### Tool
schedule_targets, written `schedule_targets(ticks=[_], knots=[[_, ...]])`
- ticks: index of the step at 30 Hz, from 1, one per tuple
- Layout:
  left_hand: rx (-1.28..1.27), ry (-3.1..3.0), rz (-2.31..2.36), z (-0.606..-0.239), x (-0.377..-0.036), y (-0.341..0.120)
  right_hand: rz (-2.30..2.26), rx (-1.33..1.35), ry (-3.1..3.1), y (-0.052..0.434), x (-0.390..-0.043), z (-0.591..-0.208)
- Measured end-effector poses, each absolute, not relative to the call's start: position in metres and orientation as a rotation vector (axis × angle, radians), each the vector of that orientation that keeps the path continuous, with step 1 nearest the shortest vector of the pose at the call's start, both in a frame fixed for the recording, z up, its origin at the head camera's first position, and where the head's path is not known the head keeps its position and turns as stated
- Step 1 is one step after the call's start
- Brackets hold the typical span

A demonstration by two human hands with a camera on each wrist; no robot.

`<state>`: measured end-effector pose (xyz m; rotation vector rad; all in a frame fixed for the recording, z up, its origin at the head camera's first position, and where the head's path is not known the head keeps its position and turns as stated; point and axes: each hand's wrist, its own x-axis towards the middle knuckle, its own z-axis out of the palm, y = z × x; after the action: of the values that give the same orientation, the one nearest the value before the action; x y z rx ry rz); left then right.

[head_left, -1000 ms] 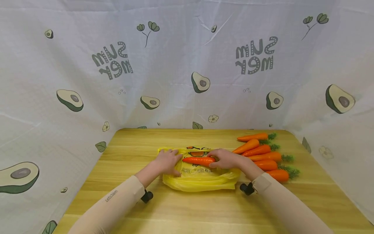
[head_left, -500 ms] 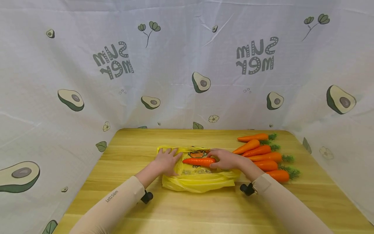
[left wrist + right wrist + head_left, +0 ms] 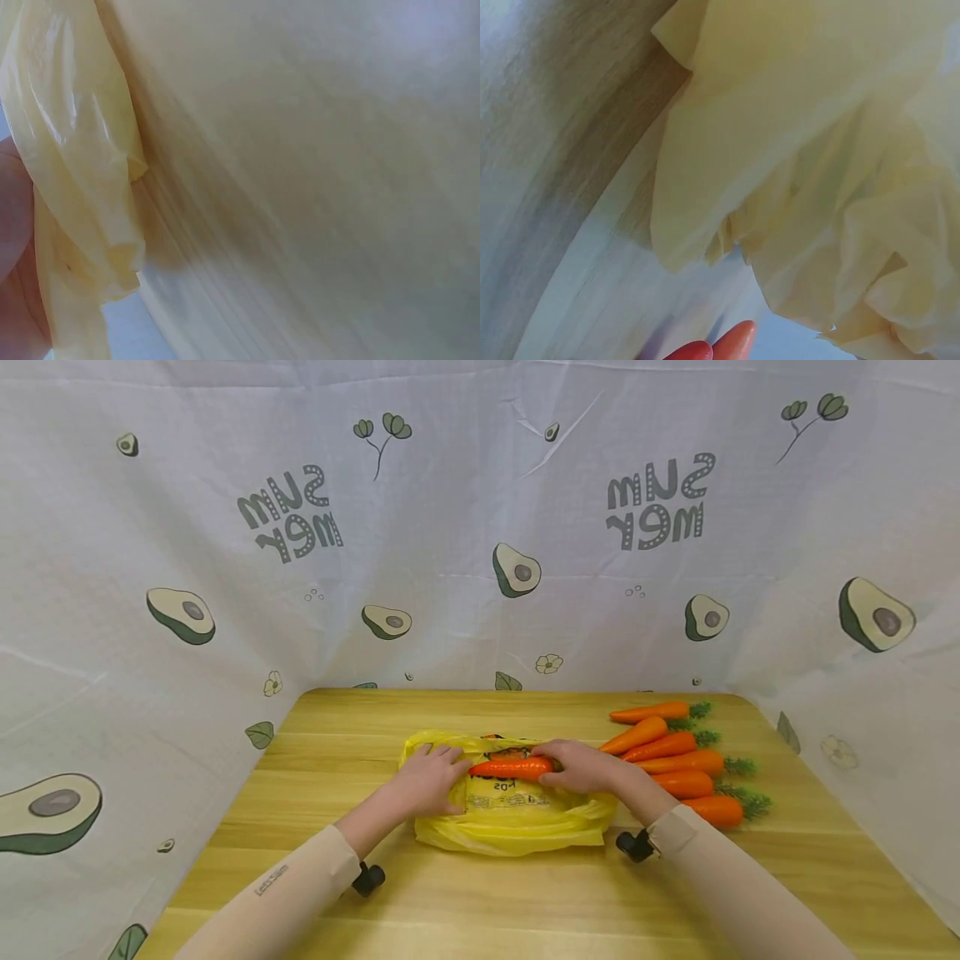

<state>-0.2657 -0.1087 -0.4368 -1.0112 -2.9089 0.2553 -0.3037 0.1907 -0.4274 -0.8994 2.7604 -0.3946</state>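
Note:
A yellow plastic bag (image 3: 517, 839) with dark print lies crumpled on the wooden table, its opening spread. Over that opening my right hand (image 3: 576, 767) grips an orange-red carrot (image 3: 510, 768) by its thick end, the tip pointing left. The right hand's palm hides the carrot's top end. My left hand (image 3: 432, 777) rests at the bag's left side with thumb and fingers spread apart. In the left wrist view, bag film (image 3: 75, 150) covers part of that hand. Folded film (image 3: 780, 135) fills much of the right wrist view.
Several carrots with green tops, such as one orange carrot (image 3: 678, 763), lie in a row right of the bag. Two carrot tips, one orange tip (image 3: 736, 341) among them, show low in the right wrist view. A printed cloth (image 3: 450, 510) hangs behind the wooden table (image 3: 345, 727).
My left hand and forearm have shifted slightly toward the left and nearer. The bag's back-left edge has risen a little and its front has moved. The held carrot has barely moved.

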Motion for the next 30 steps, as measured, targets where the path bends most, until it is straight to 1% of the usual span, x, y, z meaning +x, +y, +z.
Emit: schedule_targets(ticks=[20, 30], knots=[[-0.954, -3.090, 0.102, -0.4434, -0.2599, -0.1174, -0.298, -0.712, 2.978, 0.1833, -0.3024, -0.4299], [-0.946, -3.135, 0.081, -0.4425, -0.2588, -0.1158, -0.265, -0.743, 3.042, 0.1826, -0.3006, -0.4320]])
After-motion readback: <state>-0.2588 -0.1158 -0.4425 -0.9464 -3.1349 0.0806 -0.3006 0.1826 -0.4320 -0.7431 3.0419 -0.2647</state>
